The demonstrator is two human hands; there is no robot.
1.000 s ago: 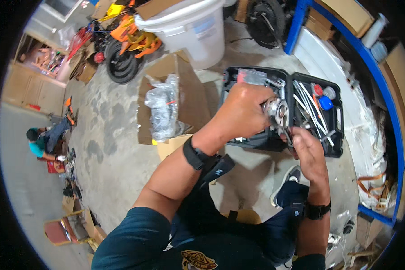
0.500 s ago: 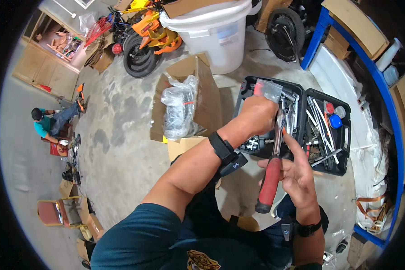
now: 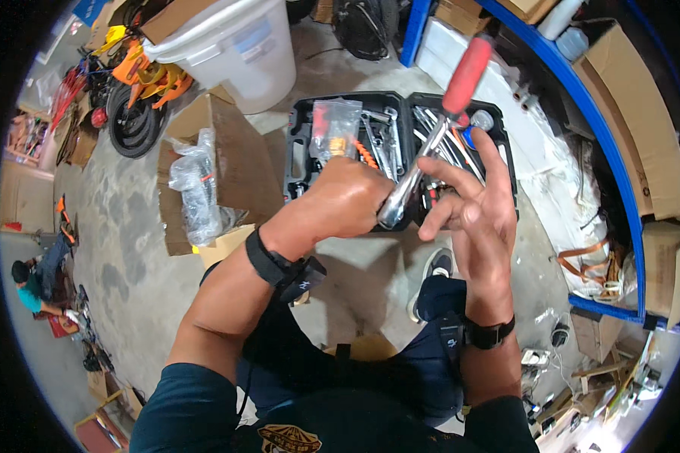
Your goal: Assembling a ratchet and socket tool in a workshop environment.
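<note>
Right fingers (image 3: 453, 176) spread beside ratchet wrench (image 3: 435, 140); left fist (image 3: 346, 195) at its head (image 3: 390, 216).

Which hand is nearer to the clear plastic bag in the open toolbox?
Left. The left hand is just below the bag in the picture; the right hand is farther off, to the lower right.

The fingertips of the left hand (image 3: 347, 196) are concealed by its back, so their contact with the red-handled wrench (image 3: 434, 142) cannot be inspected. The wrench's handle end is motion-blurred. The left hand and a plastic bag (image 3: 337, 124) obscure part of the tool case (image 3: 402, 108). The upper edge crops the white bin (image 3: 257, 68). The distant co-worker's (image 3: 32, 294) handled items are too small to identify.
</note>
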